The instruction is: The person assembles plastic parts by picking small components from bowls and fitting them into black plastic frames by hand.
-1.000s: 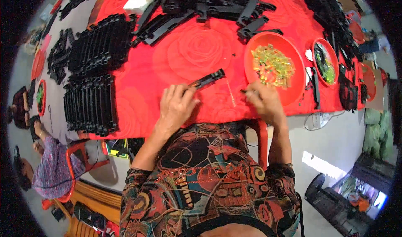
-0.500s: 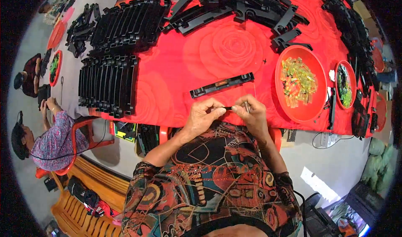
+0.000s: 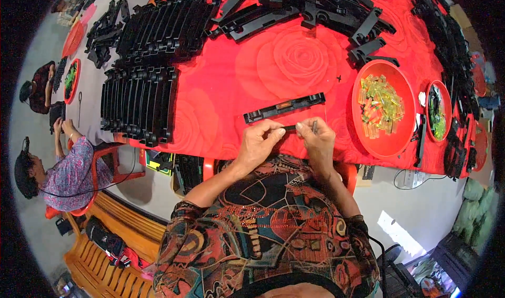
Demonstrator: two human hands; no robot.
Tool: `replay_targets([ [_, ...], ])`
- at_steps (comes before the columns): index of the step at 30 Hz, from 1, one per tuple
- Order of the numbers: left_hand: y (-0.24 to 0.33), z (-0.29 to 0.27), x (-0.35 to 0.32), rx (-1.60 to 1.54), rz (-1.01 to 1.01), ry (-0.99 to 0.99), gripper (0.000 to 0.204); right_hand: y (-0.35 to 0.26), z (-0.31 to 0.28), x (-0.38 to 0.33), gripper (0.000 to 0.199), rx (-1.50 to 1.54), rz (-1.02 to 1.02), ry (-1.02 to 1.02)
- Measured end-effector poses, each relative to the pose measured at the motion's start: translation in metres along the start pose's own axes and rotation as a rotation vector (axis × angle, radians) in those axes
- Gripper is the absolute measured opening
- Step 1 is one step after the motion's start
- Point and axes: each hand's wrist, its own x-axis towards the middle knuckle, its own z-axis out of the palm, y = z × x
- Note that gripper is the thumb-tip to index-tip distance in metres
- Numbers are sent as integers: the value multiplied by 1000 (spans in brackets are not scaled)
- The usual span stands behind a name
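Observation:
Between my hands, near the table's front edge, is a small dark strip (image 3: 289,127). My left hand (image 3: 259,144) pinches its left end between thumb and fingers. The fingertips of my right hand (image 3: 319,144) close on its right end. A slim greyish rod (image 3: 315,125) also shows among the right fingers; its kind I cannot make out. Just beyond both hands lies a long black plastic housing (image 3: 284,107), slightly slanted, with a small amber piece (image 3: 284,105) in its middle. Neither hand touches it.
Neat rows of black housings (image 3: 139,106) stand on the left, with a loose pile (image 3: 315,8) at the back. A red bowl (image 3: 364,132) of yellowish clear vials is at right, beside a smaller red basket (image 3: 447,108). Far left, a person (image 3: 73,166) sits working.
The right fingers have shifted slightly along the dark strip, and more of it shows between my hands. The view has shifted a little; the housing stays where it lay.

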Motion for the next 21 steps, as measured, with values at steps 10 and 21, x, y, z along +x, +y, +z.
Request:
replay_targets([
  [10, -8, -37, 29, 859, 573, 105, 36, -14, -3, 61, 22, -506, -144, -63],
  [21, -17, -46, 42, 729, 494, 19, 39, -23, 10, 67, 26, -771, -135, -14],
])
